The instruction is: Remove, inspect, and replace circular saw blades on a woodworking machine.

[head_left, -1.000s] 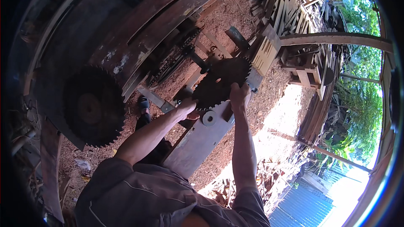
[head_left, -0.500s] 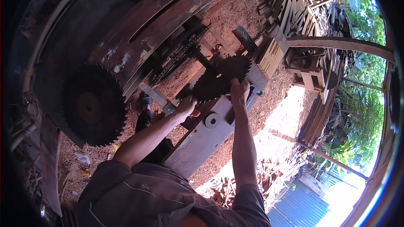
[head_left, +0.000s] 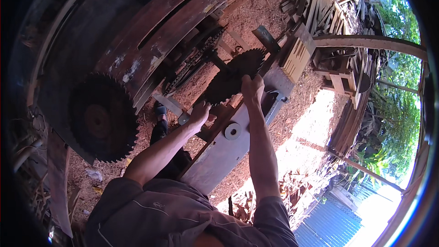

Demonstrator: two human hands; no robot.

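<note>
A dark, toothed circular saw blade (head_left: 228, 81) is tilted over the gap in the machine frame, beside a dark shaft (head_left: 218, 61). My left hand (head_left: 199, 115) has its fingers closed on the blade's near left edge. My right hand (head_left: 252, 90) grips the near right edge, thumb side up. The blade hides the shaft's near end, so I cannot tell whether the two touch. Close to my hands, a round metal flange with a centre hole (head_left: 232, 131) lies on the flat metal bench top (head_left: 215, 162).
A larger circular saw blade (head_left: 98, 116) stands at the left. Beyond the shaft are a chain (head_left: 187, 71) and a long slotted panel (head_left: 169, 11). A pale wood block (head_left: 296, 59) sits at the bench's far end. Sawdust (head_left: 256, 13) covers the ground; scrap wood (head_left: 315, 7) is piled far right.
Both hands have carried the saw blade slightly away and left, toward the shaft. The blade now shows narrower, more steeply tilted, and its centre hole no longer shows.
</note>
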